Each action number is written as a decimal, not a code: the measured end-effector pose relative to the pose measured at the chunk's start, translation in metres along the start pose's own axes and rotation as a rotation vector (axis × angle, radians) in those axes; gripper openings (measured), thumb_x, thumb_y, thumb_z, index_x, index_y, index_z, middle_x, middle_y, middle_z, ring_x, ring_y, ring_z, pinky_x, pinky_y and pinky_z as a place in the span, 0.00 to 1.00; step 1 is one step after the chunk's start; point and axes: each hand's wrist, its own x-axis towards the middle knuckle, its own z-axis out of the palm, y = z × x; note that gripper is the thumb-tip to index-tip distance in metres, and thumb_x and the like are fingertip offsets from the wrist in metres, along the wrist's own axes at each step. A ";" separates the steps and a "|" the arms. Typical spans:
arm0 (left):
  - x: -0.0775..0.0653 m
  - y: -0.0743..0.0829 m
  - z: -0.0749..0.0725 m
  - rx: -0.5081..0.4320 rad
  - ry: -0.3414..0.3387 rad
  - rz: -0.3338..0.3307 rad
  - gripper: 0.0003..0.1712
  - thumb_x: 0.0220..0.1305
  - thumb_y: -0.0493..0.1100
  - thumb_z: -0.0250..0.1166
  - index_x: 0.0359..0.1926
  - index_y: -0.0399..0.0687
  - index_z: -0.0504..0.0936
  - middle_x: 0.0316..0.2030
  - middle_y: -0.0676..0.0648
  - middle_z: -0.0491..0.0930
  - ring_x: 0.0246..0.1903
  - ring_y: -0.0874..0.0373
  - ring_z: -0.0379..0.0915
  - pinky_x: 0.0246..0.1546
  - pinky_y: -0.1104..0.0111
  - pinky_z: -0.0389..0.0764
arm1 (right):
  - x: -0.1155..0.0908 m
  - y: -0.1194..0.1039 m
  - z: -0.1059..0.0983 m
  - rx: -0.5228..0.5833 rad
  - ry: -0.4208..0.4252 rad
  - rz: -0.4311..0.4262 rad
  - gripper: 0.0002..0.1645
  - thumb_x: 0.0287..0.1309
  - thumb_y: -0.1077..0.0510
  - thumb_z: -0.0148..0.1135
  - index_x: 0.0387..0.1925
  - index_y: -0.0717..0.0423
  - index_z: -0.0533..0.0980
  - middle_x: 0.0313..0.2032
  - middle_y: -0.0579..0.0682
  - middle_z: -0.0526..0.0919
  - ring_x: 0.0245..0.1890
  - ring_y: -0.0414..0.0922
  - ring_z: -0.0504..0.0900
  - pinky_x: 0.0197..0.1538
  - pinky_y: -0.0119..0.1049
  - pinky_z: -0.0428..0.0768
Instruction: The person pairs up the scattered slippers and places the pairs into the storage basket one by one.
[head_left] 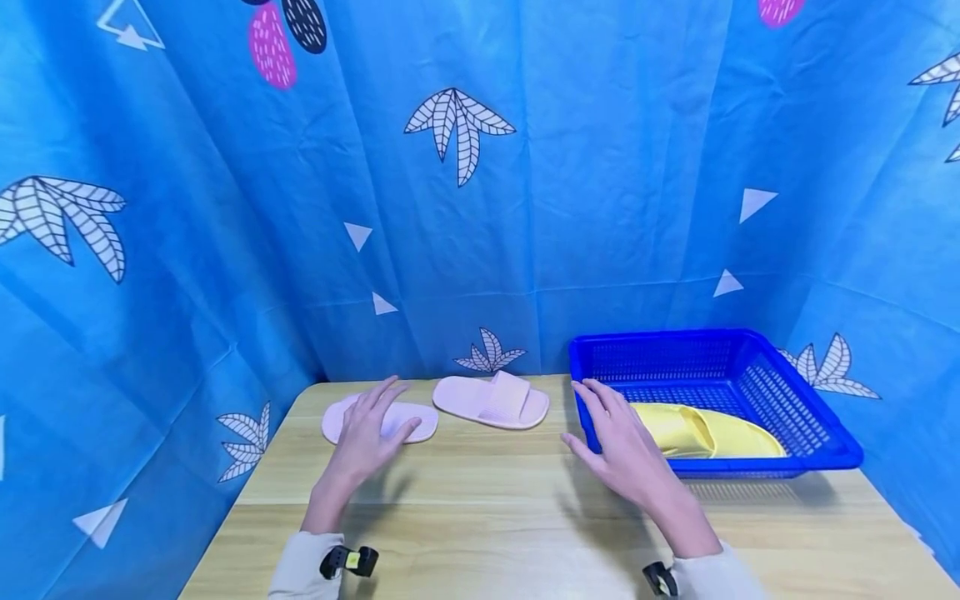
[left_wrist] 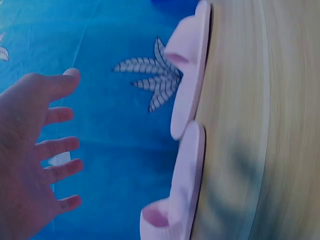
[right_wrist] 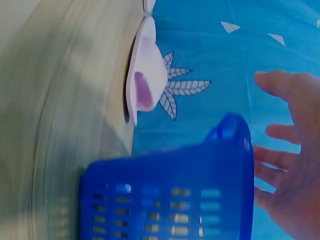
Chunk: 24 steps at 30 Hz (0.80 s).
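Two pale pink slide slippers lie on the wooden table: the left slipper [head_left: 420, 421] and the right slipper [head_left: 468, 397], toes pointing opposite ways. Above the left slipper hovers my left hand [head_left: 367, 437], its fingers spread and holding nothing; in the left wrist view a gap shows between that hand [left_wrist: 30, 150] and both slippers. My right hand [head_left: 618, 446], fingers loosely extended and empty, is by the left side of a blue plastic basket [head_left: 832, 450]. Inside that basket lies a yellow slipper [head_left: 675, 429], partly covered by the hand. Whether the right hand touches the rim, I cannot tell.
The light wood table [head_left: 480, 517] ends at its back edge against a blue patterned curtain [head_left: 465, 233], which also hangs at left and right. The basket takes up the table's back right, its perforated wall [right_wrist: 165, 200] standing close to the right pink slipper.
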 end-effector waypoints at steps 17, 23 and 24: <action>0.007 -0.063 -0.010 0.066 -0.135 -0.040 0.43 0.63 0.60 0.71 0.74 0.48 0.69 0.75 0.35 0.61 0.72 0.31 0.55 0.63 0.29 0.54 | 0.036 -0.026 0.029 0.020 -0.064 -0.023 0.47 0.60 0.49 0.74 0.74 0.61 0.64 0.70 0.64 0.68 0.70 0.61 0.67 0.71 0.58 0.64; 0.009 -0.079 -0.008 0.088 -0.167 -0.039 0.46 0.61 0.61 0.72 0.74 0.48 0.68 0.75 0.34 0.61 0.71 0.28 0.56 0.59 0.28 0.58 | 0.047 -0.031 0.040 0.021 -0.103 0.010 0.49 0.60 0.45 0.73 0.75 0.60 0.63 0.71 0.65 0.66 0.71 0.63 0.65 0.71 0.60 0.62; 0.009 -0.081 -0.007 0.093 -0.173 -0.039 0.46 0.61 0.61 0.72 0.75 0.48 0.68 0.75 0.34 0.60 0.71 0.28 0.56 0.59 0.28 0.58 | 0.048 -0.032 0.042 0.021 -0.105 0.014 0.49 0.60 0.45 0.74 0.75 0.60 0.63 0.71 0.66 0.66 0.71 0.63 0.65 0.71 0.61 0.62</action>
